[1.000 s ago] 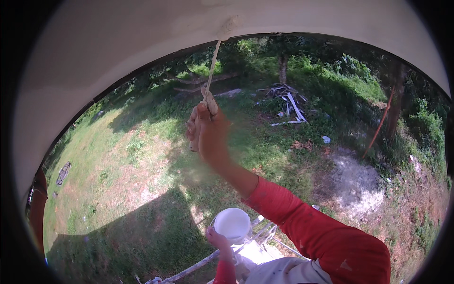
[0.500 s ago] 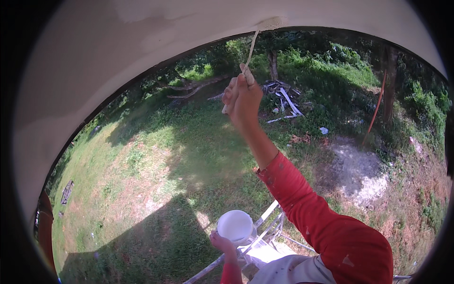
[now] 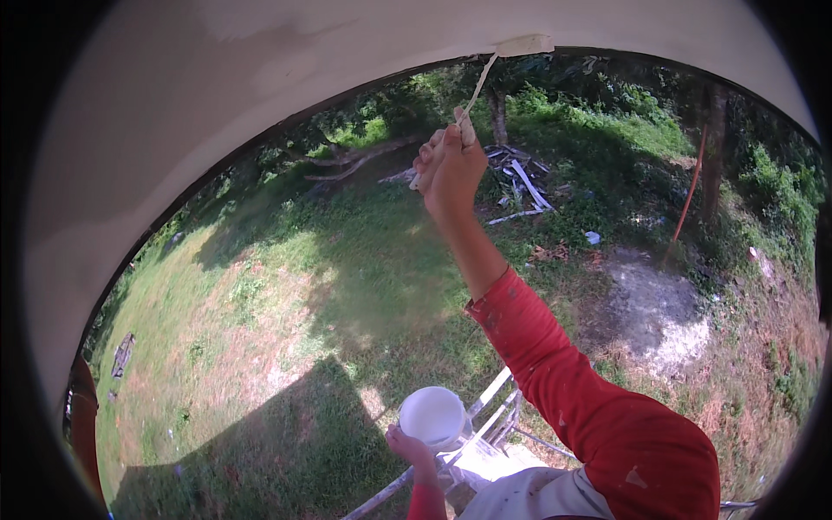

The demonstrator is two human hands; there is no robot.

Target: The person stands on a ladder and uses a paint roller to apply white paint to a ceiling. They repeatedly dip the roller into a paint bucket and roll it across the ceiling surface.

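My right hand [image 3: 451, 169] is raised at the upper middle, closed on the pale, paint-coated handle of a small roller [image 3: 524, 44]. Its thin rod rises to the roller head, which is against the pale overhead surface [image 3: 208, 95] at its outer edge. Low in the view, my left hand [image 3: 407, 446] grips a white bucket [image 3: 432, 414] at its side. The red sleeves on my arms have paint marks.
A metal scaffold rail [image 3: 377, 494] and frame are below me. A brown pipe [image 3: 84, 416] runs at the far left. Below lie grass [image 3: 243, 329], a pile of boards [image 3: 524, 182] and a pale dirt patch [image 3: 650, 312]; trees and a leaning orange pole [image 3: 691, 191] stand behind.
My right hand and the roller have moved right and up along the overhead edge since a second ago. My left hand and the bucket sit slightly farther right in view.
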